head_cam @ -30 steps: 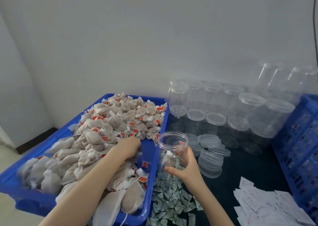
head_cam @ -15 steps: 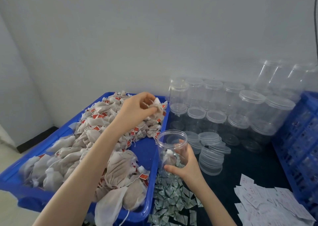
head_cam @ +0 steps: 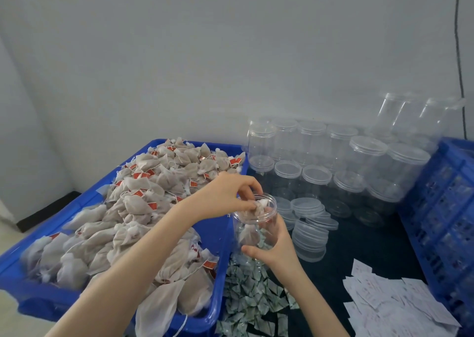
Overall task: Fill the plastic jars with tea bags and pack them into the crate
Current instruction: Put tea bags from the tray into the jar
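- The open clear plastic jar (head_cam: pixel 256 224) stands low in the middle of the frame, just right of the blue tray (head_cam: pixel 218 236) heaped with tea bags (head_cam: pixel 143 208); it looks light, thin-walled and smooth, so it is best taken round its side wall rather than by the rim.
- The right hand (head_cam: pixel 278 247) wraps the jar's lower wall from the right, thumb across the front, fingers curled round the back.
- The left hand (head_cam: pixel 225 195) hovers at the jar's mouth, fingertips pinching a tea bag (head_cam: pixel 260 206) that is partly inside the rim.
- The tea bags look soft, light and crushable, with strings and red tags that may snag; a loose pinch on the pouch should do.
- At least one bag seems to lie inside the jar already, though glare and the printed sachets (head_cam: pixel 251 293) behind the clear wall make the count hard to read.
- The blue crate (head_cam: pixel 441 208) is cut off at the right edge, its inside unseen.
- The lidded empty jars (head_cam: pixel 341 162) at centre right blur into each other; their number is unclear.
- White paper slips (head_cam: pixel 400 303) lie at lower right, print illegible.
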Tool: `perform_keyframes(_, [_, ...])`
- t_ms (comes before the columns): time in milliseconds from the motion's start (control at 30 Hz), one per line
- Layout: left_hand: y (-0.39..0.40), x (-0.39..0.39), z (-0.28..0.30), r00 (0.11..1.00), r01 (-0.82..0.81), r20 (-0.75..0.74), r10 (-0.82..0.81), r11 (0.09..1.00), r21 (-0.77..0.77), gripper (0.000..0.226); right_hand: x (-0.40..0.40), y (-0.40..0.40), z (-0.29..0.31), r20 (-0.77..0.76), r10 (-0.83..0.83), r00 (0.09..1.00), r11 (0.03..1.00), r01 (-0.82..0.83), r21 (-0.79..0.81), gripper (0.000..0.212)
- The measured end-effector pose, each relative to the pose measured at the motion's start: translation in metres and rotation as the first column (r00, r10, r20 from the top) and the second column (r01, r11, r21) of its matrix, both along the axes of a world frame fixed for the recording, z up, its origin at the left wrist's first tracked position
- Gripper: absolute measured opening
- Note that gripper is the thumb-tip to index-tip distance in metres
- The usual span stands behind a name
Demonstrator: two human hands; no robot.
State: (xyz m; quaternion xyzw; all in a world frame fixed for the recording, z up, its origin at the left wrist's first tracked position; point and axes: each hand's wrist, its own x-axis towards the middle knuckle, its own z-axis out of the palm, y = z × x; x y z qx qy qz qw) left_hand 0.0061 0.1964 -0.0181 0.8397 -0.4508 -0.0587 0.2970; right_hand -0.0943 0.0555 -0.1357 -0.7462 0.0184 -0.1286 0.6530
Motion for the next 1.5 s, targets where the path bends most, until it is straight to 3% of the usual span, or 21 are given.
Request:
perform_keyframes(133, [0.002, 0.003, -0.002, 0.999, 0.016, -0.032, -0.015, 0.998, 0.054, 0.017, 0.001, -0.002, -0.001, 0.008, 0.001, 1.0, 1.0, -0.001, -0.02, 0.099])
perform_keyframes(233, [0.007, 0.01, -0.003, 0.999, -0.008, -0.047, 0.007, 1.0, -0.03, 0.02, 0.001, -0.001, -0.001, 0.016, -0.011, 1.0, 1.0, 0.011, -0.018, 0.103])
perform_keyframes(333, [0.016, 0.029, -0.015, 0.97, -0.217, 0.097, 0.221, 0.975, -0.05, 0.018, -0.001, 0.0, -0.001, 0.012, -0.01, 1.0, 1.0, 0.01, -0.006, 0.102])
perform_keyframes(400, [0.022, 0.042, -0.027, 0.904, -0.392, 0.278, 0.325, 0.889, 0.237, 0.02, -0.003, 0.0, -0.002, 0.014, -0.016, 1.0, 1.0, 0.016, 0.001, 0.096])
perform_keyframes(433, [0.024, 0.046, -0.036, 0.896, -0.424, 0.327, 0.3, 0.792, 0.438, 0.027, -0.003, -0.001, -0.002, 0.016, -0.015, 1.0, 1.0, 0.015, -0.001, 0.093])
perform_keyframes(500, [0.028, 0.045, -0.057, 0.933, -0.359, 0.269, 0.239, 0.582, 0.73, 0.042, -0.003, -0.001, -0.001, 0.021, -0.009, 1.0, 1.0, 0.01, -0.012, 0.088])
perform_keyframes(567, [0.032, 0.044, -0.076, 0.946, -0.3, 0.197, 0.257, 0.464, 0.834, 0.048, -0.004, 0.0, 0.0, 0.029, -0.005, 1.0, 1.0, 0.005, -0.017, 0.087])
perform_keyframes(667, [0.032, 0.048, -0.089, 0.937, -0.328, 0.235, 0.259, 0.421, 0.846, 0.04, -0.005, 0.0, 0.0, 0.026, -0.005, 1.0, 1.0, 0.005, -0.017, 0.089])
perform_keyframes(833, [0.029, 0.048, -0.096, 0.901, -0.43, 0.345, 0.262, 0.436, 0.791, 0.026, -0.005, -0.001, -0.003, 0.023, -0.015, 1.0, 1.0, 0.016, -0.023, 0.087])
perform_keyframes(1033, [0.03, 0.048, -0.076, 0.877, -0.446, 0.242, 0.415, 0.519, 0.729, 0.029, -0.005, -0.002, -0.007, 0.011, -0.026, 1.0, 0.999, 0.027, -0.018, 0.087])
perform_keyframes(1133, [0.029, 0.05, -0.068, 0.815, -0.515, 0.141, 0.562, 0.591, 0.621, 0.027, -0.004, -0.002, -0.007, 0.011, -0.019, 1.0, 1.0, 0.019, -0.02, 0.087])
perform_keyframes(1367, [0.039, 0.053, -0.052, 0.873, -0.488, 0.182, 0.453, 0.792, 0.368, 0.027, -0.005, -0.001, -0.006, -0.005, -0.013, 1.0, 1.0, 0.013, 0.001, 0.091])
perform_keyframes(1500, [0.039, 0.054, -0.036, 0.875, -0.479, 0.136, 0.465, 0.873, 0.096, 0.019, -0.007, -0.002, -0.007, -0.015, -0.014, 1.0, 1.0, 0.014, 0.007, 0.092])
